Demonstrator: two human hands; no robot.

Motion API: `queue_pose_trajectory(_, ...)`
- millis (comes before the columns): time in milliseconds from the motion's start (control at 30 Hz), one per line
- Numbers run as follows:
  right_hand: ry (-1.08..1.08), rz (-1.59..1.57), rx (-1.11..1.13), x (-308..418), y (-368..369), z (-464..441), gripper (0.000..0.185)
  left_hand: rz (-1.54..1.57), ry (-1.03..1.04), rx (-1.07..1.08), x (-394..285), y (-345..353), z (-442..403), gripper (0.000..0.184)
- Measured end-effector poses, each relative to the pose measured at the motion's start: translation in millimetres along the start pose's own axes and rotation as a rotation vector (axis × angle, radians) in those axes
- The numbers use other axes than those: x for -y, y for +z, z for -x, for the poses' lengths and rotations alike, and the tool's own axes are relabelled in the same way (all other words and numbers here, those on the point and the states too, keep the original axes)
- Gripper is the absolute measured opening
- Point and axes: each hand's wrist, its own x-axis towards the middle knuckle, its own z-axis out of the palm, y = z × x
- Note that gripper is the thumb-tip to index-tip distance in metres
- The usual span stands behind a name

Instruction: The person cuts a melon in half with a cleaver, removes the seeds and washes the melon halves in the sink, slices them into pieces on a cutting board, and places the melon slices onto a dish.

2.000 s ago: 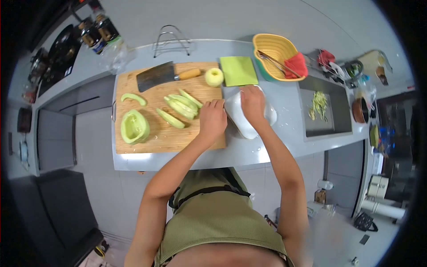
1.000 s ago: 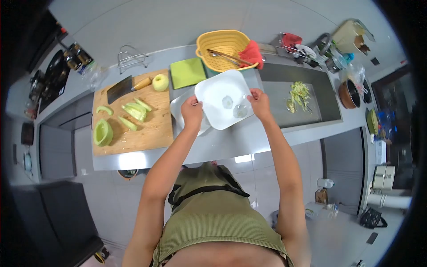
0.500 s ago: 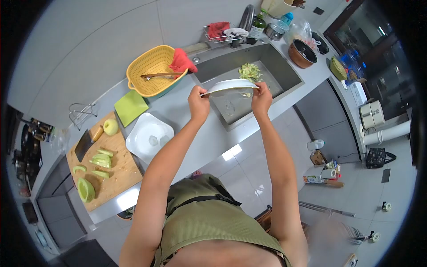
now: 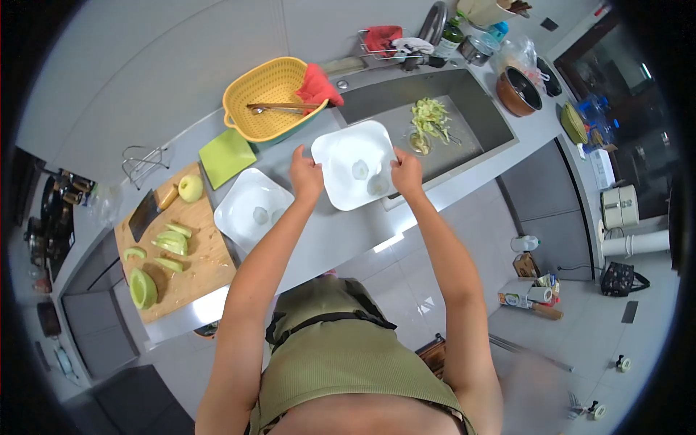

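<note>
Between my two hands is a white square plate [image 4: 355, 141], its inner face turned up toward me. My left hand [image 4: 307, 174] pinches its left edge, and my right hand [image 4: 406, 172] grips the right edge. The plate is over the counter by the left end of the sink [image 4: 471, 119]. A second white plate [image 4: 246, 196] lies on the counter left of my left forearm. Pale green peelings [image 4: 431, 117] are heaped in the sink.
A cutting board [image 4: 199, 246] holds a cleaver [image 4: 145, 215], cut green pieces [image 4: 172, 241] and a peeled round vegetable [image 4: 191, 188]. Behind are a green square mat [image 4: 226, 157] and a yellow basket [image 4: 246, 90] with utensils and a red cloth [image 4: 317, 87]. A brown pot [image 4: 516, 101] stands right of the sink.
The plate in my hands has gone from edge-on over the sink to facing up, and it has moved left toward the counter. Both hands keep hold of it. The view has shifted slightly.
</note>
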Motion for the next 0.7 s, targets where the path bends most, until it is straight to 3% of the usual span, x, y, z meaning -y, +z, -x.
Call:
queue_pose_trajectory(100, 0.079, -0.043, 0.176, 18, 14, 14, 0.035, -0.122, -0.05, 0.046, 24, -6, -5, 0.056)
queue_pose_trajectory(500, 0.097, -0.028, 0.204, 9, 54, 18, 0.035, -0.237, -0.072, 0.093, 45, -12, -1, 0.057)
queue_pose_trajectory(600, -0.076, 0.303, 0.046, 34, 46, 25, 0.034, -0.147, -0.062, 0.117, 45, -20, 3, 0.054)
queue_pose_trajectory(700, -0.366, 0.268, -0.065, 69, 55, 28, 0.034, -0.092, 0.127, -0.046, 48, -45, 17, 0.05)
